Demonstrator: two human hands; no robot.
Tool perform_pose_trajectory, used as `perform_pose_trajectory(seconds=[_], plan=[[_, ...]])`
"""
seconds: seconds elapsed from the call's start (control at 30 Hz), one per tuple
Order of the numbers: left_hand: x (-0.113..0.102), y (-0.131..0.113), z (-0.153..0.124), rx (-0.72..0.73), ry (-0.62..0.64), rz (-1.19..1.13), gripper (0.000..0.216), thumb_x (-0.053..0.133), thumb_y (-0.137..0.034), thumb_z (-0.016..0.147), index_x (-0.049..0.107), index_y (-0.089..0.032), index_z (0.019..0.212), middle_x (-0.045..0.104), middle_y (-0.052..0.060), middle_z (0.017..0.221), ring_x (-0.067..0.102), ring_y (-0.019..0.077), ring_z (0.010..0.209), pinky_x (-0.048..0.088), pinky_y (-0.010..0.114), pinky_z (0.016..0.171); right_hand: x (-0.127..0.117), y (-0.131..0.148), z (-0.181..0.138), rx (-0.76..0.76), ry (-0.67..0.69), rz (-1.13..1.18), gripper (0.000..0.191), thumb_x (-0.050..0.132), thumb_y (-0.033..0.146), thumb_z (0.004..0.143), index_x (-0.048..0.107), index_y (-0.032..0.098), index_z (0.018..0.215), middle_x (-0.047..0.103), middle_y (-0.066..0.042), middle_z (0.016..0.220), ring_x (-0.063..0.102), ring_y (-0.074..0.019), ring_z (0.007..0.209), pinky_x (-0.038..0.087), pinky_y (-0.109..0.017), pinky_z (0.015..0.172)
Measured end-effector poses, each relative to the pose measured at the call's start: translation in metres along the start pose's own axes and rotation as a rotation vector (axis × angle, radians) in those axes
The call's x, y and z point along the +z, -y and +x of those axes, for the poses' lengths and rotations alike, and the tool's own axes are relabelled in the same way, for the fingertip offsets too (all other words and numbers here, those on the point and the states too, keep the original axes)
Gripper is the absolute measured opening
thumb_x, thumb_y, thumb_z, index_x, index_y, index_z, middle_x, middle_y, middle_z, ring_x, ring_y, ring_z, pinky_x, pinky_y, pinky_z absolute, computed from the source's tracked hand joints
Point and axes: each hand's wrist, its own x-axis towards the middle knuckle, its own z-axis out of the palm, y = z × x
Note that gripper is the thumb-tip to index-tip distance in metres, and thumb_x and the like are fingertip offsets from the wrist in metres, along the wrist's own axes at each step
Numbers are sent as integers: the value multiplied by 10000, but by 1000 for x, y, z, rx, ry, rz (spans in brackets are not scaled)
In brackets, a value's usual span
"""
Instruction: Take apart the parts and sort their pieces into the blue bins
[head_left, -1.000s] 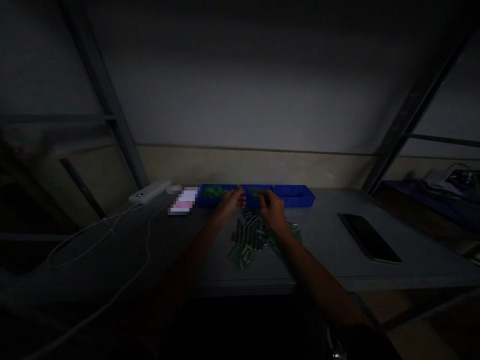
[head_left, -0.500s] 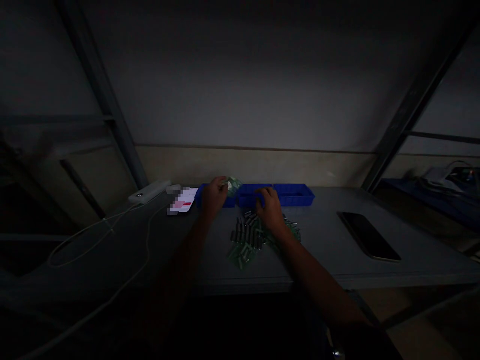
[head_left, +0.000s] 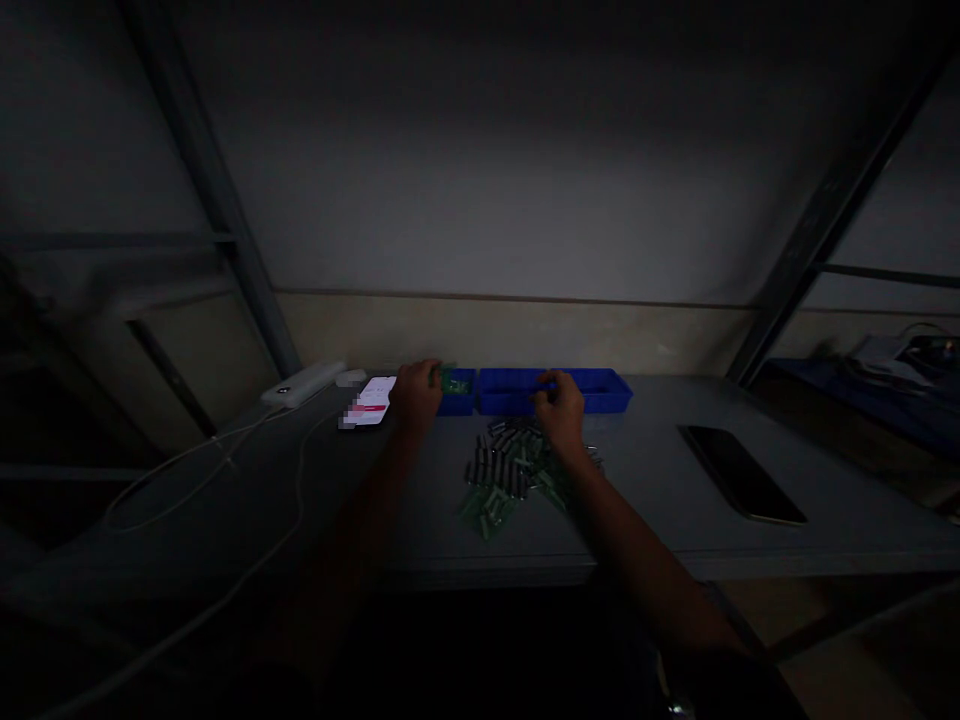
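Observation:
At the left blue bin (head_left: 457, 406), my left hand (head_left: 416, 397) is closed on the edge of a greenish clear plastic bag (head_left: 456, 384), which hangs low at the bin's opening. My right hand (head_left: 562, 408) is over the front wall of the long blue bin (head_left: 504, 401), thumb and fingers pinched together; what they hold, if anything, is too dark to tell. Below it on the table lies a pile of short dark metal pins (head_left: 499, 472), partly covered by my right wrist. Small greenish bags of light cylindrical pieces (head_left: 489, 508) lie among and in front of them.
A lit phone (head_left: 372, 402) lies left of the bins, beside a white power bank (head_left: 304, 384) with a white cable (head_left: 298, 490) trailing over the table. A dark phone (head_left: 741, 474) lies at the right. Metal posts (head_left: 251, 290) frame the table (head_left: 637, 510), with a wall behind.
My left hand has moved slightly left and down, lowering the plastic bag toward the left bin. My right hand has shifted a little right, its fingers drawn closer together.

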Motion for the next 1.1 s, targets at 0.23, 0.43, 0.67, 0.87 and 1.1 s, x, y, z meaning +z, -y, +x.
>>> perform_pose_trajectory(seconds=[0.23, 0.43, 0.67, 0.87, 1.1], plan=[[10, -8, 3, 123, 61, 27, 238, 436, -201, 816, 637, -208, 943, 633, 79, 981, 510, 237, 975, 391, 335, 836, -4, 3, 3, 23, -50, -34, 107, 416, 140, 651, 487, 186, 716, 524, -21, 723, 510, -151, 665, 412, -265, 622], [9, -26, -9, 155, 300, 6, 303, 481, -438, 801, 664, -198, 833, 634, 99, 920, 526, 263, 926, 372, 385, 827, -6, 3, 5, -1, -23, -49, 152, 383, 71, 600, 469, 183, 657, 504, -33, 739, 495, -153, 678, 414, -282, 655], [-6, -72, -40, 382, 516, -395, 252, 476, -346, 820, 631, -200, 956, 611, 72, 949, 520, 214, 946, 378, 331, 873, -8, -2, 8, 116, 125, -33, 152, 421, 138, 648, 544, 170, 731, 567, -22, 722, 519, -148, 676, 405, -276, 674], [6, -76, -53, 401, 793, -396, 255, 681, -361, 632, 640, -197, 822, 598, 73, 943, 476, 271, 996, 370, 386, 875, -7, -2, 7, 144, 241, -61, 171, 429, 158, 678, 577, 166, 762, 600, -14, 712, 538, -137, 667, 389, -257, 644], [-2, -66, -29, -6, 592, -732, 102, 605, -215, 675, 512, -182, 700, 543, -18, 689, 529, 144, 702, 412, 255, 680, -2, 8, 3, 401, 435, 216, 187, 483, 344, 744, 554, 175, 705, 522, 38, 484, 461, -102, 440, 346, -211, 459]])
